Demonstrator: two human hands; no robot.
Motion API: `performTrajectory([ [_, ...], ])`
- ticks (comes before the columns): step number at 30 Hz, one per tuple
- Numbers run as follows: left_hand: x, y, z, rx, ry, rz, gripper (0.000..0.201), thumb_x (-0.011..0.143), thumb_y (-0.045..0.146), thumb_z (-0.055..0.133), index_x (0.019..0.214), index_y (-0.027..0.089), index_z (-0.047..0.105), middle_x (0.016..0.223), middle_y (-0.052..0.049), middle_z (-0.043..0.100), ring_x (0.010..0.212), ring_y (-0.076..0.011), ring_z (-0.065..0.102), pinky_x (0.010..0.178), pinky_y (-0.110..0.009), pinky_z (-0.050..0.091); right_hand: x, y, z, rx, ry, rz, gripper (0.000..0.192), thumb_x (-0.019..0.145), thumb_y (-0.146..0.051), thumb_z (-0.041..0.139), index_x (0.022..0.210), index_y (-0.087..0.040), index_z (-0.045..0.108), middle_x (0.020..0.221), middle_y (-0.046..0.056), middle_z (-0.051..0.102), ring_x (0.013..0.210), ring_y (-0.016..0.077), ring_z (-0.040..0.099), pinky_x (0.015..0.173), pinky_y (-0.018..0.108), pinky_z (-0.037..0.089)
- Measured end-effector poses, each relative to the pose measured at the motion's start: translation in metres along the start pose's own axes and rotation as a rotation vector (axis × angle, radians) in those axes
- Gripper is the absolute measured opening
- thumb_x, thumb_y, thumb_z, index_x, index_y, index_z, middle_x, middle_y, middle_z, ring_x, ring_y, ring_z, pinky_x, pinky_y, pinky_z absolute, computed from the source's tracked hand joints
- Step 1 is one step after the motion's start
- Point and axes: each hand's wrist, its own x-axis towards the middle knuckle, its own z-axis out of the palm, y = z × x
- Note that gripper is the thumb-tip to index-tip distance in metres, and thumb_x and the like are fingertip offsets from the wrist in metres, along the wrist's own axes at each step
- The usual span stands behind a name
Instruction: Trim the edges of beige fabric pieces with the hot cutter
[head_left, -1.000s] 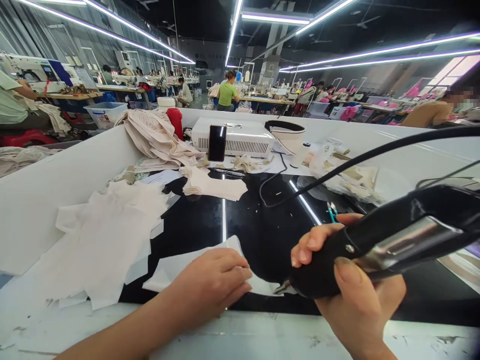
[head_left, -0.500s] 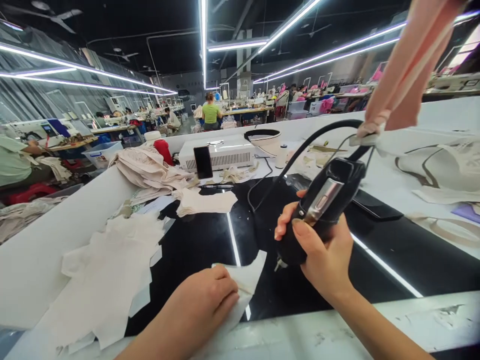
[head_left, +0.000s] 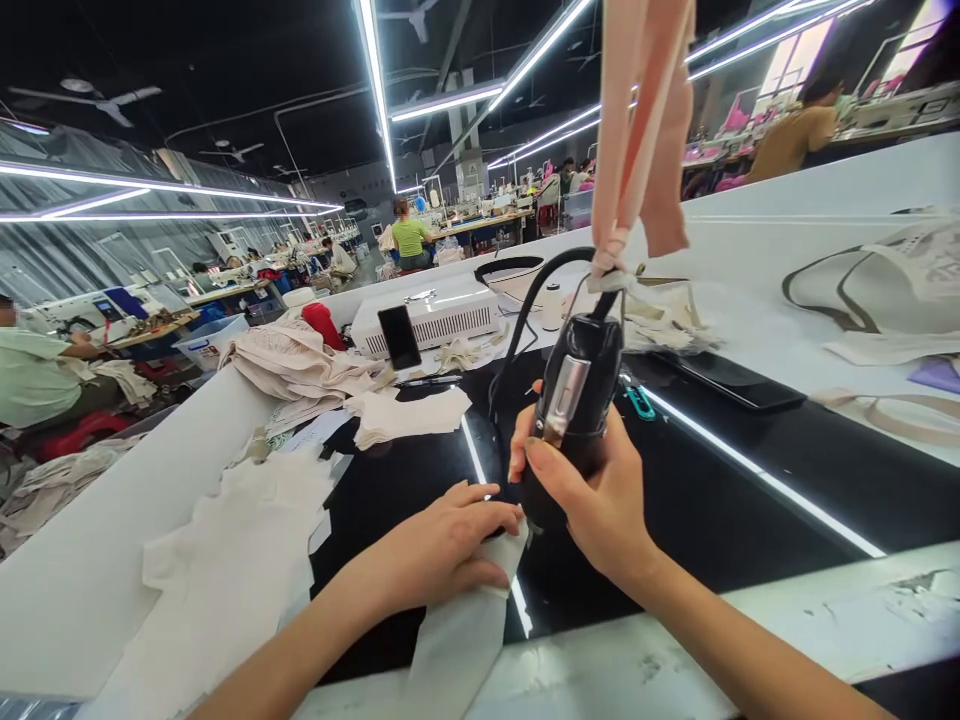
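Note:
My left hand (head_left: 442, 550) lies flat with fingers spread on a pale fabric piece (head_left: 461, 640), pressing it against the black glossy work surface (head_left: 720, 500). The piece extends from under my palm over the table's front edge. Wrapped around a black corded handheld power tool (head_left: 581, 365) with a metal switch plate is my right hand (head_left: 600, 490). It holds the tool upright near the fabric's far right corner; the tool's tip is hard to make out. A knotted pink fabric strip (head_left: 637, 130) hangs from above to the tool's cable end.
Stacked pale fabric pieces (head_left: 232, 560) lie to the left, with a smaller stack (head_left: 412, 415) and a heap (head_left: 300, 355) behind. A phone (head_left: 399, 337) leans on a vented white box (head_left: 442, 318). A teal-handled tool (head_left: 640, 402) and black tablet-like slab (head_left: 727, 378) lie right.
My right hand has brought the tool left and more upright, beside the fabric. My left hand has spread its fingers and moved slightly up and right with the piece. The view has turned right.

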Motion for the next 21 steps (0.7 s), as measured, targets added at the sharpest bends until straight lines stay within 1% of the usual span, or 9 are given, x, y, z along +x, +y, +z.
performTrajectory([
  [3,0.002,-0.001,-0.002,-0.038,-0.036,-0.012,0.041,0.096,0.029,0.095,0.127,0.023,0.07,0.149,-0.01,0.071,0.153,-0.0348,0.062,0.12,-0.056,0.061,-0.001,0.002,0.001,-0.032,0.002,0.018,0.026,0.087,-0.031,0.082,0.097,-0.027,0.058,0.076,-0.006,0.069,0.057,0.0142,0.064,0.055,0.028,0.059],
  [5,0.002,0.0,-0.004,-0.062,-0.053,-0.02,0.037,0.096,0.029,0.095,0.122,0.023,0.07,0.143,-0.009,0.074,0.153,-0.0354,0.061,0.122,-0.06,0.059,-0.002,0.003,0.002,-0.052,-0.005,0.017,0.026,0.087,-0.033,0.081,0.096,-0.027,0.057,0.077,-0.006,0.068,0.058,0.0148,0.063,0.056,0.03,0.059],
  [7,0.003,0.002,-0.006,-0.086,-0.072,-0.038,0.036,0.095,0.027,0.096,0.12,0.023,0.07,0.141,-0.009,0.074,0.155,-0.036,0.058,0.128,-0.065,0.052,-0.002,0.004,0.003,-0.066,-0.015,0.012,0.027,0.087,-0.035,0.081,0.096,-0.027,0.057,0.078,-0.005,0.067,0.059,0.0153,0.063,0.057,0.031,0.059],
  [10,0.006,0.005,-0.011,-0.13,-0.116,-0.093,0.038,0.093,0.028,0.098,0.121,0.023,0.072,0.15,-0.011,0.071,0.16,-0.0375,0.052,0.135,-0.07,0.039,-0.002,0.005,0.003,-0.067,-0.029,0.02,0.027,0.088,-0.035,0.081,0.095,-0.028,0.056,0.078,-0.005,0.067,0.061,0.0158,0.062,0.059,0.032,0.058],
  [12,0.008,0.008,-0.013,-0.154,-0.143,-0.13,0.04,0.093,0.028,0.098,0.124,0.024,0.073,0.152,-0.011,0.07,0.16,-0.0373,0.053,0.138,-0.071,0.033,-0.003,0.005,0.004,-0.058,-0.038,0.022,0.026,0.087,-0.034,0.081,0.094,-0.028,0.056,0.078,-0.005,0.067,0.061,0.0159,0.062,0.059,0.032,0.058],
  [15,0.01,0.01,-0.014,-0.159,-0.16,-0.151,0.041,0.094,0.025,0.097,0.128,0.025,0.075,0.146,-0.009,0.072,0.156,-0.036,0.057,0.14,-0.073,0.027,-0.004,0.004,0.004,-0.044,-0.041,0.019,0.025,0.088,-0.033,0.081,0.094,-0.028,0.057,0.077,-0.005,0.066,0.061,0.0157,0.062,0.059,0.032,0.058],
  [18,0.01,0.01,-0.014,-0.15,-0.157,-0.145,0.041,0.094,0.025,0.097,0.128,0.025,0.076,0.145,-0.009,0.072,0.155,-0.0365,0.057,0.139,-0.075,0.026,-0.006,0.005,0.005,-0.029,-0.049,0.024,0.026,0.087,-0.032,0.081,0.094,-0.028,0.057,0.077,-0.005,0.067,0.059,0.0153,0.062,0.057,0.031,0.058],
  [21,0.01,0.009,-0.014,-0.141,-0.151,-0.128,0.04,0.094,0.024,0.097,0.128,0.024,0.076,0.145,-0.009,0.072,0.15,-0.0362,0.062,0.138,-0.078,0.026,-0.007,0.006,0.005,-0.039,-0.047,0.032,0.025,0.088,-0.032,0.08,0.095,-0.028,0.057,0.077,-0.005,0.067,0.058,0.0152,0.062,0.056,0.031,0.058],
])
